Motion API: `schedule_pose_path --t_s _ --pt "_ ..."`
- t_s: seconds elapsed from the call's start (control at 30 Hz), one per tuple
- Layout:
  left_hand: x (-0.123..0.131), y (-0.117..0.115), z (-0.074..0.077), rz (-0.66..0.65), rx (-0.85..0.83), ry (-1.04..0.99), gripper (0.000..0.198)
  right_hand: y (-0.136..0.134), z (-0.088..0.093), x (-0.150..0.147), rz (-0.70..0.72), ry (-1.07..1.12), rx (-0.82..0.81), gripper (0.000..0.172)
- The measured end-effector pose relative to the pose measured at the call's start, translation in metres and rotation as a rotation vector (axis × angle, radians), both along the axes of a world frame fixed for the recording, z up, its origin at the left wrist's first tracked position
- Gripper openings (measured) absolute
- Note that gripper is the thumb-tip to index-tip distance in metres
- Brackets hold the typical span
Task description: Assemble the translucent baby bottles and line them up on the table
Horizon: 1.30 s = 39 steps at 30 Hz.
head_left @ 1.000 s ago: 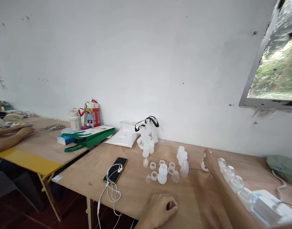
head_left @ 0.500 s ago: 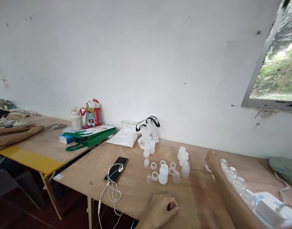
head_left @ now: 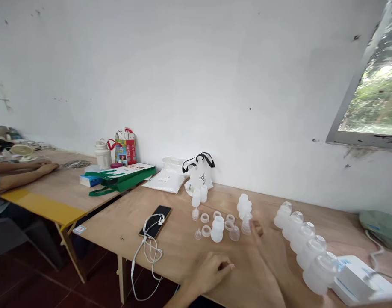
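- Right grip (head_left: 265,246): fingers (head_left: 255,229) half curled, nothing showing in them; whether released or lightly clenched, I cannot tell.
- Left grip (head_left: 208,271): loosely curled above the wooden worktop (head_left: 173,252), nothing showing in it; its exact state is also unclear.
- Stack of clear cups (head_left: 246,224): just beside my right fingertips, ahead of my left grip.
- Row of five frosted bottles (head_left: 303,241): apparently put together, each with a clear dome, lined up to the right of my right grip.
- Loose rings (head_left: 205,224): apart on the worktop, left of the stack, ahead of my left grip.
- Small bottle (head_left: 217,229): among the rings, not in the row.
- Tally as things lie: five bottles in the row; rings, cups and small bottles sit loose.
- Phone (head_left: 154,221): well left of my left grip, earphones (head_left: 147,256) lying across it.
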<state>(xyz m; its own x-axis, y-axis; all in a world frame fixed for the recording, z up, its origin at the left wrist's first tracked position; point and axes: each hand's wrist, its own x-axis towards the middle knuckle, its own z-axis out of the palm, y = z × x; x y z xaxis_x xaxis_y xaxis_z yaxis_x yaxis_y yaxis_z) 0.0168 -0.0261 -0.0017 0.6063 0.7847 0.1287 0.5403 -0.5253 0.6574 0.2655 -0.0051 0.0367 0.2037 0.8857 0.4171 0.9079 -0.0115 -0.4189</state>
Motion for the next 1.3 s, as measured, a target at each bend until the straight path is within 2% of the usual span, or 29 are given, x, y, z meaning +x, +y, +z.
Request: schedule_pose_path --t_s 0.07,0.17,0.3,0.43,0.6,1.0,1.3 --pt "-0.006 0.005 -0.001 0.049 0.040 0.016 0.033 -0.015 -0.027 -0.019 0.213 -0.070 0.074 0.034" --pt "-0.014 0.010 0.006 0.146 0.091 0.114 0.032 -0.026 -0.060 -0.041 0.326 -0.100 0.086 0.031" --pt "-0.016 0.010 0.015 0.178 0.111 0.198 0.032 -0.023 -0.080 -0.055 0.417 -0.128 0.105 0.025" --pt "-0.014 0.010 0.013 0.162 0.136 0.221 0.031 -0.025 -0.083 -0.058 0.489 -0.187 0.139 0.035" --pt "-0.014 0.011 0.012 0.160 0.129 0.218 0.028 -0.034 -0.076 -0.065 0.470 -0.202 0.112 0.035" --pt "-0.014 0.015 0.004 0.157 0.151 0.209 0.028 -0.036 -0.066 -0.066 0.495 -0.206 0.066 0.034" --pt "-0.015 0.013 0.008 0.159 0.149 0.218 0.028 -0.033 -0.070 -0.065 0.504 -0.184 0.037 0.033"
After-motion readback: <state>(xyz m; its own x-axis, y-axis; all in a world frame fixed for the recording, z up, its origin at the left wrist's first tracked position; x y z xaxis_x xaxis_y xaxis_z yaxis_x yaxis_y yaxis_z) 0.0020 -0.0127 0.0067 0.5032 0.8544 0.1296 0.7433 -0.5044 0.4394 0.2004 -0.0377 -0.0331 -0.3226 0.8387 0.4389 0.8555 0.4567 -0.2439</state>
